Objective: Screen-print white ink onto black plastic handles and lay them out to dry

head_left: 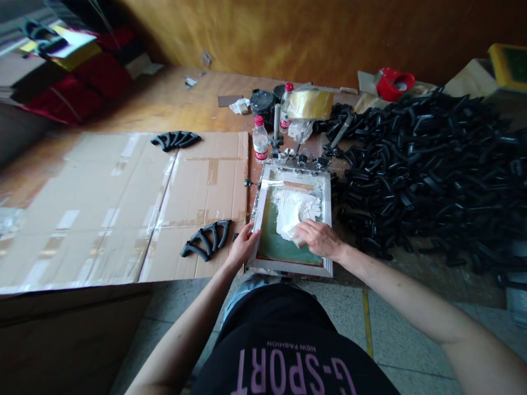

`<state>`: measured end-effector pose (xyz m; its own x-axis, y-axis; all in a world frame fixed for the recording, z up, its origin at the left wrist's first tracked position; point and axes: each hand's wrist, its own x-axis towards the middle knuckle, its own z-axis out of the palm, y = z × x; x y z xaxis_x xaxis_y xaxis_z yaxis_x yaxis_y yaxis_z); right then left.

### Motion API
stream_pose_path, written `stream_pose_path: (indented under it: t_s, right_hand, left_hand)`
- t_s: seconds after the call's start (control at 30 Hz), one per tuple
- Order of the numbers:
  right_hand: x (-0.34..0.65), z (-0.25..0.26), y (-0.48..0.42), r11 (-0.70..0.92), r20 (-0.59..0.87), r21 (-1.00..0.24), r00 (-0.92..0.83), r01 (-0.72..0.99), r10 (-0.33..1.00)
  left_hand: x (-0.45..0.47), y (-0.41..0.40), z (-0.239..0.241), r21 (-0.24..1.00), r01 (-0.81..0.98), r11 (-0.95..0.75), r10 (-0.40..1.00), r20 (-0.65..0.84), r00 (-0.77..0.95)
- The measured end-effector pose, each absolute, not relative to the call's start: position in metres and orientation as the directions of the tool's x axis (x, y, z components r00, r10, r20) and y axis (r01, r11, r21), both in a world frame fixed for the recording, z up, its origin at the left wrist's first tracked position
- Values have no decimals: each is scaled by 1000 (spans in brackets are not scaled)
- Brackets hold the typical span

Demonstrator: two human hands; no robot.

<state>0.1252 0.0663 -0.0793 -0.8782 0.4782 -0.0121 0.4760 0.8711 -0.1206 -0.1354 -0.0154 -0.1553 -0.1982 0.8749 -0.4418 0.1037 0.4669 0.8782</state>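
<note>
In front of me lies a screen-printing frame (328, 219) with a pale rim and green mesh, clamped at its far end. Thick white ink (288, 211) is spread over the upper middle of the mesh. My left hand (246, 241) grips the frame's left rim near the front corner. Over the mesh, my right hand (315, 237) is closed on a white, ink-smeared piece (295, 235) that looks like a rag; its exact kind is partly hidden by the fingers. A flat wooden strip (298, 186) rests across the frame's far part.
A large heap of black curved plastic parts (420, 175) covers the right side. Flattened cardboard (94, 203) on the left bears two black part groups (208, 240). Behind the frame stand bottles (260, 140), a dark tub (262, 102) and a yellow tape roll (310, 103). A red tape dispenser (393, 84) sits farther right.
</note>
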Motion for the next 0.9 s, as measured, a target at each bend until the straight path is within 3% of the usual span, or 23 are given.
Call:
stream_pose_path:
  t_s: [0.07, 0.13, 0.23, 0.3, 0.43, 0.53, 0.73, 0.83, 0.9]
  right_hand:
    - [131, -72, 73, 892, -24, -164, -906, 421, 423]
    - [127, -67, 83, 870, 1, -179, -884, 459, 467]
    - [115, -73, 86, 806, 107, -110, -799, 581, 591]
    - [114, -83, 76, 812, 143, -66, -800, 580, 583]
    - [124, -87, 57, 864, 60, -133, -866, 486, 496]
    - [115, -67, 71, 811, 18, -197, -825, 550, 564]
    - [95, -19, 153, 572, 176, -236, -545, 785, 820]
    - [139, -15, 185, 438, 347, -336, -323, 834, 881]
    - [175, -26, 191, 316, 411, -428, -129, 846, 902]
  left_hand:
    - [-134, -16, -154, 886, 101, 453, 882, -428, -199]
    - [-133, -16, -153, 898, 95, 430, 892, -406, -200]
    - [-133, -17, -150, 902, 88, 422, 893, -396, -215]
    - [-133, -17, -149, 899, 77, 431, 888, -407, -213]
    - [-132, -17, -148, 893, 82, 442, 885, -420, -200]
    - [-133, -17, -142, 885, 91, 456, 879, -431, -205]
    - [-143, -16, -83, 909, 29, 415, 901, -406, -155]
    - [-143, -6, -39, 936, -52, 348, 922, -351, -161]
    - [-139, 9, -14, 973, -97, 207, 950, -224, -219]
